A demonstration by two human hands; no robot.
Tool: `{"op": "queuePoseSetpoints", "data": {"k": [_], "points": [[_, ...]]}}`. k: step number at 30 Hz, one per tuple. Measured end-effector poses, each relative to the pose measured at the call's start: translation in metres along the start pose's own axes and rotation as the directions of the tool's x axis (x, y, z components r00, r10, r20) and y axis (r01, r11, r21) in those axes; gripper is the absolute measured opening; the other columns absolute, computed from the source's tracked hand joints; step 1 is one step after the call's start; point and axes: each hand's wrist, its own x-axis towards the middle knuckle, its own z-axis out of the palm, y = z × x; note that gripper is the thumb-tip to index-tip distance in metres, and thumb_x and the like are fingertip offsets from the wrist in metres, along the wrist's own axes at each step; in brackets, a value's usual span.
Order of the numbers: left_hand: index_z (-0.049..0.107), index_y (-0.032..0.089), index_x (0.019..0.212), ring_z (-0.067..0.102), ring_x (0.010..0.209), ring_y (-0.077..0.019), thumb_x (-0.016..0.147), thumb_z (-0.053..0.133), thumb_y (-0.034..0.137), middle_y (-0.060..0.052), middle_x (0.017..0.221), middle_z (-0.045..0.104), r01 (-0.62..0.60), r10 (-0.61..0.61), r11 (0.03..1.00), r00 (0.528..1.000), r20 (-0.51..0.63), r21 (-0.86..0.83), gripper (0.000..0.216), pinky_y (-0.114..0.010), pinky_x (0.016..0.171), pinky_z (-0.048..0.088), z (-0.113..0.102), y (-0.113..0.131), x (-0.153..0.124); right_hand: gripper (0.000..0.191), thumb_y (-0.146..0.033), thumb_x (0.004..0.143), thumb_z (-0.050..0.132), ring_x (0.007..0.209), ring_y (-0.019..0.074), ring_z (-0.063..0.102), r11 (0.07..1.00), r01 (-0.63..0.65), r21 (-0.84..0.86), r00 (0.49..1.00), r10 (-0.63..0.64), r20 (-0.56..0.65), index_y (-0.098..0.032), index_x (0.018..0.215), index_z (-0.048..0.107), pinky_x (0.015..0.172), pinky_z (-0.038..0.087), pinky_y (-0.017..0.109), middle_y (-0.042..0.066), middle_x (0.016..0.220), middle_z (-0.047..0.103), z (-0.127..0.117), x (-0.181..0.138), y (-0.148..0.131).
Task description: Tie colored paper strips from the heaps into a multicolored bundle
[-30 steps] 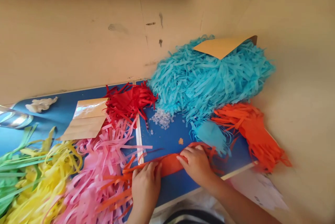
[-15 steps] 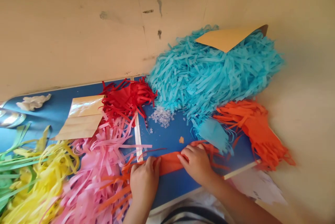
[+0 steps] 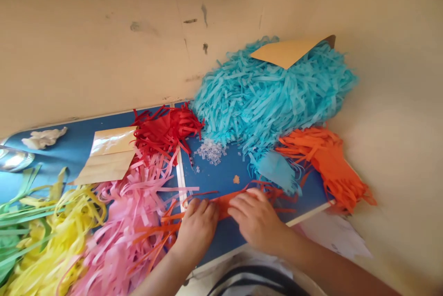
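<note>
A piece of orange fringed tissue paper [image 3: 224,204] lies across the blue table in front of me, its cut strips spreading out at both ends. My left hand [image 3: 200,229] is closed over its left part, fingers curled down onto the paper. On the right part, my right hand [image 3: 254,217] grips the same paper with bent fingers. The solid middle band shows between the two hands, narrow and partly rolled or folded. My fingertips are partly hidden beneath my hands.
A large heap of light blue fringed paper [image 3: 270,97] stands behind, topped by a tan card [image 3: 289,52]. Orange fringe [image 3: 332,162] hangs at the right edge. Red [image 3: 166,129], pink [image 3: 131,222], yellow [image 3: 51,245] and green fringe [image 3: 10,222] lie left. Small clear bits [image 3: 212,150] lie mid-table.
Both hands have moved closer together on the orange paper, and its visible middle band has become shorter and narrower. The view has shifted slightly.
</note>
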Motion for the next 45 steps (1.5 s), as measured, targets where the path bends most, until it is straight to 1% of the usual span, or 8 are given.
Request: {"op": "queuePoseSetpoints", "data": {"k": [2,4,12,17,21,26,35,45], "points": [[0.07,0.016,0.095,0.061,0.087,-0.0241,0.079,0.06,0.011,-0.006,0.093,0.071,0.019,-0.018,1.0,0.999,0.049,-0.023,0.02,-0.048,0.099,0.035,-0.005,0.003,-0.002,0.019,-0.015,0.084,0.055,0.097,0.0226,0.055,0.99,0.127,0.064,0.976,-0.136,0.167,-0.018,0.102,0.061,0.099,0.029,0.042,0.009,0.104,0.067,0.0,0.001,0.0],[0.07,0.016,0.099,0.062,0.089,-0.027,0.078,0.061,0.019,-0.008,0.099,0.071,0.078,-0.075,0.996,0.995,0.072,-0.046,0.023,-0.056,0.103,0.031,-0.009,0.008,-0.004,0.019,-0.014,0.085,0.053,0.094,0.0224,0.056,0.988,0.135,0.076,0.967,-0.148,0.206,-0.016,0.103,0.061,0.095,0.03,0.041,0.009,0.1,0.068,0.005,0.002,0.007],[0.07,0.015,0.097,0.066,0.088,-0.0255,0.085,0.053,0.008,-0.008,0.098,0.074,0.136,-0.137,0.99,0.99,-0.025,-0.036,0.023,-0.056,0.101,0.032,-0.002,0.008,-0.004,0.025,-0.007,0.083,0.051,0.084,0.0188,0.06,0.993,0.04,0.112,0.988,-0.056,0.144,-0.017,0.104,0.061,0.086,0.031,0.038,0.005,0.093,0.071,0.012,0.01,0.025],[0.07,0.018,0.091,0.067,0.08,-0.0217,0.092,0.045,0.008,-0.004,0.094,0.075,0.116,-0.131,0.987,0.982,-0.134,-0.116,0.027,-0.054,0.101,0.031,0.002,-0.002,-0.01,0.014,-0.023,0.088,0.059,0.093,0.0229,0.056,0.995,0.067,0.069,0.99,-0.075,0.121,-0.017,0.1,0.065,0.085,0.029,0.04,0.008,0.099,0.07,0.014,0.007,0.02],[0.072,0.024,0.094,0.067,0.086,-0.021,0.096,0.045,0.018,-0.001,0.093,0.075,0.136,-0.164,0.963,0.981,-0.105,-0.231,0.028,-0.047,0.098,0.033,0.0,-0.018,-0.019,0.016,-0.023,0.096,0.058,0.086,0.0168,0.055,0.989,0.015,0.145,0.998,-0.024,0.061,-0.025,0.087,0.072,0.081,0.028,0.036,0.0,0.087,0.071,0.019,0.003,0.039],[0.073,0.025,0.083,0.064,0.087,-0.0208,0.096,0.05,0.03,-0.001,0.087,0.074,0.248,-0.273,0.908,0.962,-0.028,-0.339,0.026,-0.041,0.092,0.038,-0.002,-0.032,-0.021,0.011,-0.034,0.085,0.075,0.087,0.0155,0.056,0.962,-0.136,0.238,0.99,0.124,0.065,-0.026,0.077,0.075,0.081,0.03,0.034,-0.004,0.084,0.07,0.017,0.008,0.05],[0.068,0.023,0.065,0.064,0.079,-0.0205,0.093,0.055,0.034,-0.001,0.075,0.072,0.359,-0.376,0.887,0.927,-0.001,-0.29,0.033,-0.04,0.085,0.036,0.006,-0.033,-0.011,0.024,-0.027,0.079,0.077,0.08,0.0161,0.051,0.941,-0.275,0.199,0.961,0.27,0.054,-0.019,0.06,0.065,0.076,0.032,0.032,-0.002,0.071,0.065,0.022,0.017,0.038],[0.06,0.022,0.058,0.062,0.073,-0.0224,0.091,0.055,0.036,-0.001,0.063,0.065,0.354,-0.338,0.921,0.933,0.12,-0.16,0.036,-0.04,0.075,0.034,0.007,-0.038,-0.001,0.028,-0.021,0.076,0.071,0.079,0.017,0.049,0.946,-0.294,0.135,0.956,0.293,0.028,-0.018,0.054,0.053,0.073,0.028,0.033,-0.002,0.065,0.057,0.027,0.02,0.035]]}}
